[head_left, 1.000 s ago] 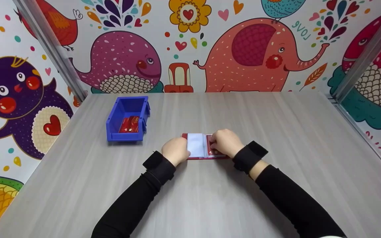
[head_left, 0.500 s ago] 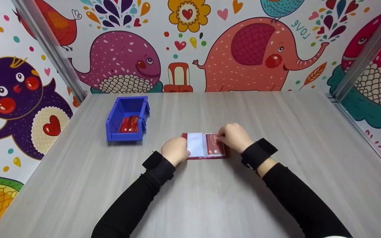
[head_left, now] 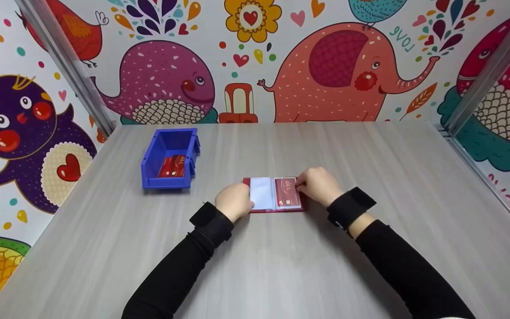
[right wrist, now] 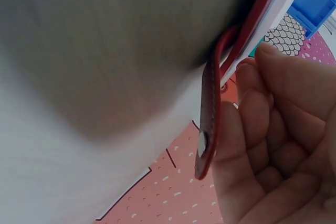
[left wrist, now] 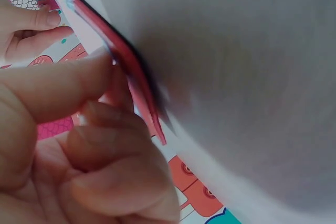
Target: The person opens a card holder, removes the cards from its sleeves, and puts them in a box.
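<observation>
A red card holder (head_left: pixel 261 212) lies open on the table, clear plastic sleeves showing inside. Its left sleeve (head_left: pixel 261 193) looks pale, while a red card (head_left: pixel 287 192) sits in the right one. My left hand (head_left: pixel 233 202) pinches the holder's left edge between thumb and fingers; the left wrist view shows its red cover (left wrist: pixel 126 59) edge-on there. At the opposite edge, my right hand (head_left: pixel 320 185) has thumb and forefinger together on the sleeve's side, other fingers curled. In the right wrist view a strap with a snap (right wrist: pixel 209 119) sticks out from the cover beside these fingers.
A blue plastic bin (head_left: pixel 166 182) stands at the back left of the table (head_left: pixel 255 266), with red cards (head_left: pixel 172 166) inside. Walls with cartoon animals (head_left: pixel 334 75) close off the back and sides.
My right hand has slid right, off the red card's face to the sleeve's outer edge, uncovering the card. The left hand keeps its grip on the holder.
</observation>
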Tool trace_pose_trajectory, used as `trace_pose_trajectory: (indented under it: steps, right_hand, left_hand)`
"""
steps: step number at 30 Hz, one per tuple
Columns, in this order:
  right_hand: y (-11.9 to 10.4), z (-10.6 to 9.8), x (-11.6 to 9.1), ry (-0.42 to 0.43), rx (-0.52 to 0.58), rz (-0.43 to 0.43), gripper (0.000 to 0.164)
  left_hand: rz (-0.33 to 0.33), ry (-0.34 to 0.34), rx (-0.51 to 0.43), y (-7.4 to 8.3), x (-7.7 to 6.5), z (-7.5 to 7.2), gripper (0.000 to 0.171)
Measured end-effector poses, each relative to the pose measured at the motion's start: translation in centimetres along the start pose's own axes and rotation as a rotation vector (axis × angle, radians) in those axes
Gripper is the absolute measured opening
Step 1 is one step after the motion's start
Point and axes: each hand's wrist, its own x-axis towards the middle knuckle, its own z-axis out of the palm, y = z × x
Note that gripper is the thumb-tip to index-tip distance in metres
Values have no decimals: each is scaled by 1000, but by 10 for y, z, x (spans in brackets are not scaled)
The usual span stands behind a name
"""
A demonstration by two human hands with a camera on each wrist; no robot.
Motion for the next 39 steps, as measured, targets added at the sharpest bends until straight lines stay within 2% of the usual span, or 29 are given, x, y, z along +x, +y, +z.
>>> trace_pose_trajectory:
  steps: [11, 24, 31, 39]
  right_hand:
    - [-2, 2, -1, -12, -13, -3, 8]
    - [-5, 1, 2, -75, 2, 86, 5]
    - [-5, 2, 2, -63, -23, 71, 6]
    - [-5, 2, 2, -61, -14, 74, 5]
  left_hand:
    - [-4, -9, 0, 1, 1, -1, 20]
    - [8, -1, 2, -1, 1, -1, 20]
    - [28, 6, 4, -1, 0, -2, 14]
    - [25, -7, 1, 0, 1, -3, 17]
